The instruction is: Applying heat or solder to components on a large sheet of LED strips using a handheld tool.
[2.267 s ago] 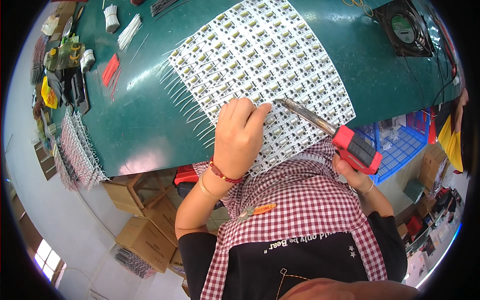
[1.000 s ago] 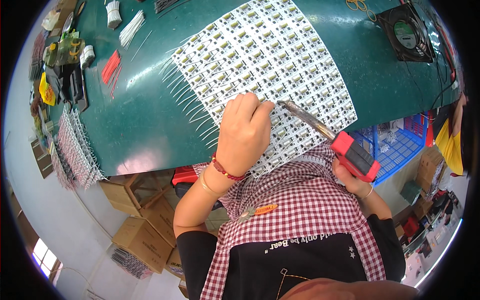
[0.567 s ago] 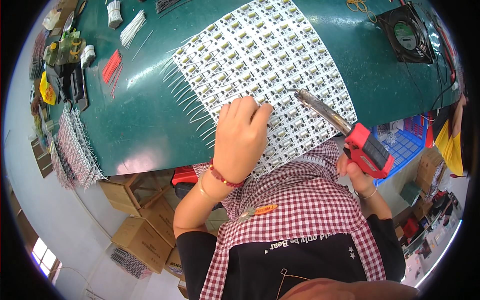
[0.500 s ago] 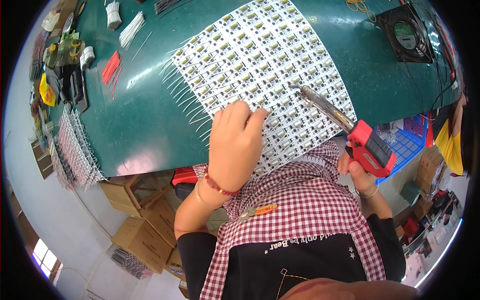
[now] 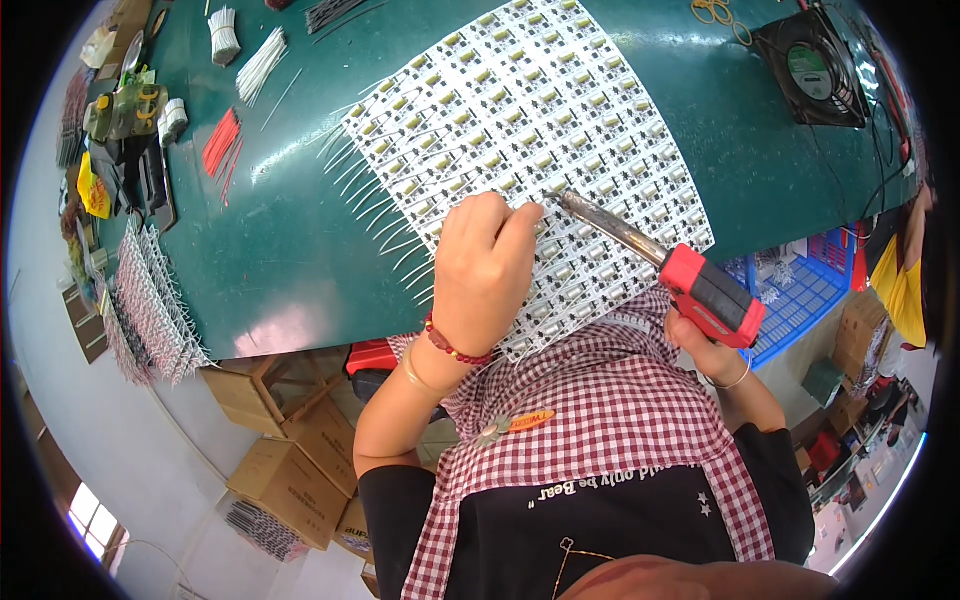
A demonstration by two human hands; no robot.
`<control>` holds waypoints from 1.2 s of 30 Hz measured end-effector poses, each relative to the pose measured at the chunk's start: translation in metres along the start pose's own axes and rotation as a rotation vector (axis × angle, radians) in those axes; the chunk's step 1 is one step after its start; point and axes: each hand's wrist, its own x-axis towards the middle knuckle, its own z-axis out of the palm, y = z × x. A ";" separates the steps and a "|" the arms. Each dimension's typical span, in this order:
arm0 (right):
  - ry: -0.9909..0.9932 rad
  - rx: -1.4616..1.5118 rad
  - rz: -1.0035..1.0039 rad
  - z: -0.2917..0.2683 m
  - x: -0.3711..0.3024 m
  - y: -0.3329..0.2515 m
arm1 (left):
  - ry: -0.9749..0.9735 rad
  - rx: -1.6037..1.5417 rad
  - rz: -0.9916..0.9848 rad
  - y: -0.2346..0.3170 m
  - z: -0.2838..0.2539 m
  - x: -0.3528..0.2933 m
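A large white panel of small circuit boards [image 5: 610, 110] lies across the table edge and reaches my lap. Rows of thin white wires [image 5: 367, 207] stick out past its left side. My left hand [image 5: 485, 255] rests over the panel's lower left part, thumb and fingers pinched together; whatever is between the fingertips is too small to make out. My right hand [image 5: 697, 345] is wrapped round the grip of a red and black soldering gun [image 5: 705, 292]. The gun's metal tip points left and comes down on the boards, close beside my left fingertips.
On the green table [image 5: 290, 220] lie red wires [image 5: 220, 140], a loose bunch of white wires [image 5: 262, 65] and a tied white bundle [image 5: 224, 38]. A black fan [image 5: 812, 68] stands at the far right. A blue basket [image 5: 805, 300] is beside me; cardboard boxes [image 5: 290, 480] stand lower left.
The soldering gun has moved left and slightly down, bringing its tip from apart to close beside my left fingertips. My left hand has shifted slightly right, still pinched.
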 end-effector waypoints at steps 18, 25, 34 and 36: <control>0.032 -0.101 -0.087 -0.001 -0.002 -0.003 | 0.023 0.011 0.026 -0.001 0.004 -0.001; 0.002 0.100 -0.122 -0.002 -0.004 0.007 | -0.018 0.062 0.025 0.002 -0.001 0.001; 0.189 0.557 -0.188 -0.006 0.041 -0.034 | -0.209 0.063 -0.254 0.006 -0.045 -0.003; 0.136 0.653 -0.214 -0.015 0.050 -0.032 | -0.150 0.086 -0.206 0.002 -0.052 0.011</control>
